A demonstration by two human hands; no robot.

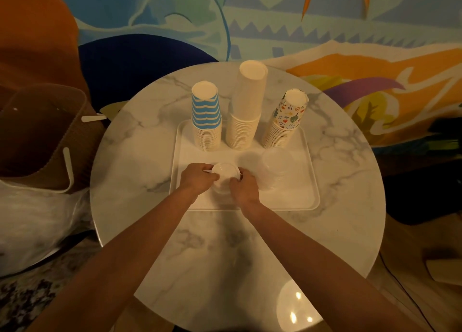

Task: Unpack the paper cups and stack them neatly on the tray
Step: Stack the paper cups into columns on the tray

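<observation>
At the near edge of the white tray (300, 199), both hands close round a short white stack (225, 174) of upturned cups. The left hand (197, 178) and right hand (243, 185) each curl their fingers against opposite sides, probably to square the stack and seat it flat. Behind it, three taller stacks stand in a row along the tray's far side: the blue-striped stack (206, 116), the plain white stack (246, 106) and the patterned stack (287, 119), which leans a little. A clear stack (273, 168) sits just right of the hands (plastic, by the look of it). The tray rests on the marble surface (225, 244); a brown basket (37, 136) and a crumpled plastic bag (32, 221) lie off to the left.
</observation>
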